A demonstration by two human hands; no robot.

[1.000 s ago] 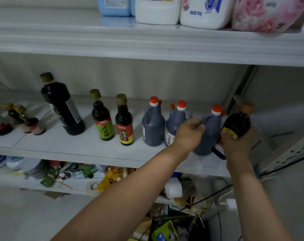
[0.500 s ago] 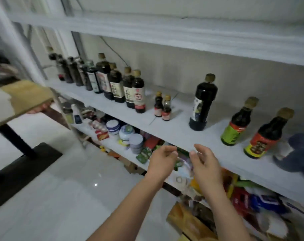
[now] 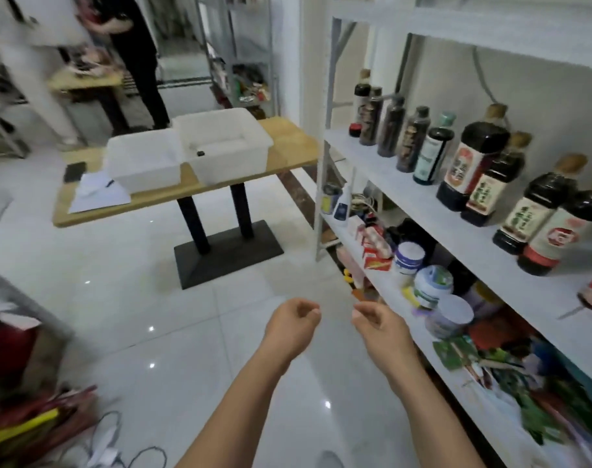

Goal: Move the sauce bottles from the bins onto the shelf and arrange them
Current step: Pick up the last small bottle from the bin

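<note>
both hands hang low over the white tiled floor (image 3: 125, 298), close together but not touching. the left hand (image 3: 293, 327) has its fingers loosely curled toward the palm and holds nothing; the right hand (image 3: 377, 327) is just as loosely curled, thumb near the fingertips, and is also empty. the sauce bottles (image 3: 470, 160) stand upright in a slanting row on the middle board of the white shelf (image 3: 389, 184) to the right, well apart from both hands: slim dark ones at the far end, one with a pale green cap (image 3: 446, 118) after them, then bigger dark bottles with tan caps and red or green labels nearer the camera. the row at the near end is cut by the picture's edge. the lower shelf board (image 3: 423, 342) carries round tubs, small red and white boxes and loose packets. ahead on the left, two white bins (image 3: 142, 160) sit side by side and touching on a wooden tabletop (image 3: 288, 143); a small dark thing (image 3: 200, 152) lies in the right bin, too small to tell what it is. a sheet of paper (image 3: 98, 194) and a dark phone (image 3: 74, 171) lie beside the left bin. a person in black (image 3: 135, 45) stands in the blurred background.
</note>
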